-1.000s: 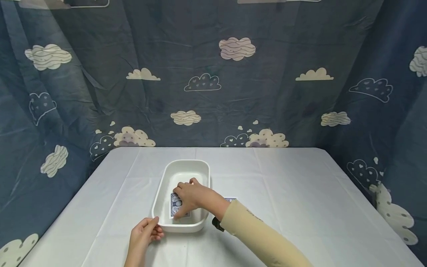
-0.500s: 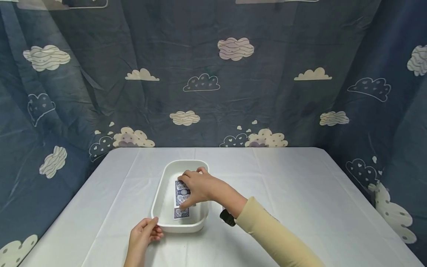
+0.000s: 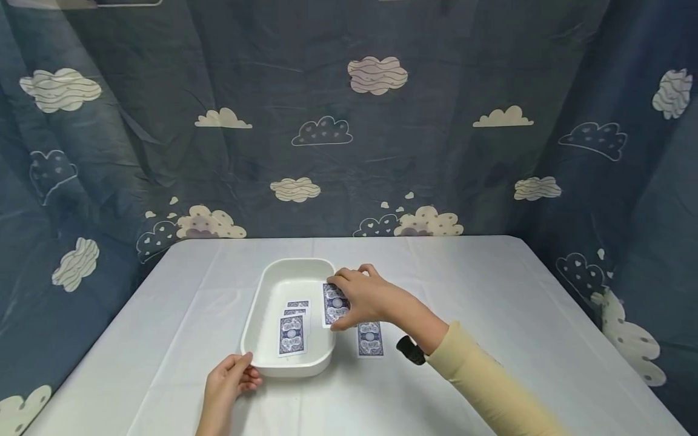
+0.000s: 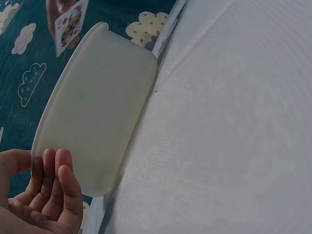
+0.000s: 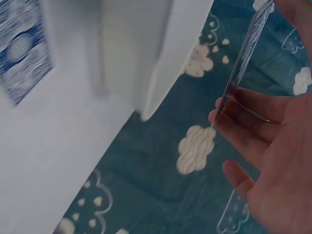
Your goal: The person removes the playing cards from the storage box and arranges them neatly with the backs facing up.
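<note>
My right hand (image 3: pixel 368 297) grips a playing card (image 3: pixel 335 304) by its edges, above the right rim of a white plastic tray (image 3: pixel 289 370). The card's blue patterned back shows in the head view; its picture face (image 4: pixel 69 25) is visible in the left wrist view. Inside the tray lie several overlapping playing cards (image 3: pixel 291 335), backs up. My left hand (image 3: pixel 229 378) pinches the tray's front left corner, thumb at the rim and the other fingers curled outside the wall. Another blue-backed card (image 3: pixel 371 340) lies on the table, right of the tray, below my right hand.
A white cloth (image 3: pixel 463 363) covers the table. Dark blue curtains (image 3: pixel 425 151) with cloud prints stand behind the table and along both sides. A black band (image 3: pixel 410 350) sits on my right wrist below a pale yellow sleeve (image 3: pixel 491 381).
My right hand has lifted the card from inside the tray and carried it right, to above the rim. More cards now show in the tray. The left hand keeps hold of the corner.
</note>
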The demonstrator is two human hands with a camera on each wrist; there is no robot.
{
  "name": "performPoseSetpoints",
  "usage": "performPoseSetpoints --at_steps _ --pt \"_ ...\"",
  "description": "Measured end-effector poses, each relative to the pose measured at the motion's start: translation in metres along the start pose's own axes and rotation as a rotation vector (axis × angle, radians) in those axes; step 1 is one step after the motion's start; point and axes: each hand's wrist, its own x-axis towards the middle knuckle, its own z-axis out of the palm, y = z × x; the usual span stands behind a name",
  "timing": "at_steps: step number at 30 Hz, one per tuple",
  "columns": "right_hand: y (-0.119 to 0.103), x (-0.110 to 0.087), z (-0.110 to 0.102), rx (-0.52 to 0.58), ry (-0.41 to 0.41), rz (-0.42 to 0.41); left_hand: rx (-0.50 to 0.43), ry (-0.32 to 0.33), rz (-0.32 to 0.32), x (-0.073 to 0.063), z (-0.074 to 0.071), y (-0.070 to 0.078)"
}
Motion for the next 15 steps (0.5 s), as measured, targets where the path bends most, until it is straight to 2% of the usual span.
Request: performPoseSetpoints --at_steps 8,15 --pt "0.034 -0.027 0.017 0.013 -0.016 0.088 -0.004 0.003 -0.011 0.001 0.0 0.001" --pt "0.06 -0.052 0.04 0.002 -0.023 0.111 0.002 0.004 -0.021 -0.001 0.001 0.002"
